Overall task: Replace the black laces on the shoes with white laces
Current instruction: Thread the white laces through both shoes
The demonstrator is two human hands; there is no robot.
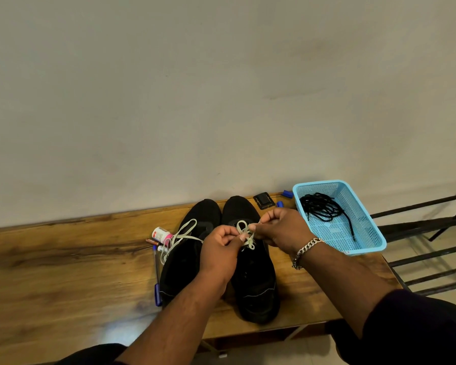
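On table [63,259]: two black shoes [253,280], left hand [219,248], right hand [282,227] pinching white lace [245,233]; black laces [321,208], perhaps two, in basket [371,233].

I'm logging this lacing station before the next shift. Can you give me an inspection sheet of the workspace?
Surface: wooden table.
Job's things: two black shoes, left shoe, right shoe; white laces on both; black laces in blue basket.
Clutter: small bottle, blue pen, black pad.
Hands: left hand and right hand pinch the right shoe's lace.
Cables: nothing seen.
Surroundings: plain wall, metal rack.
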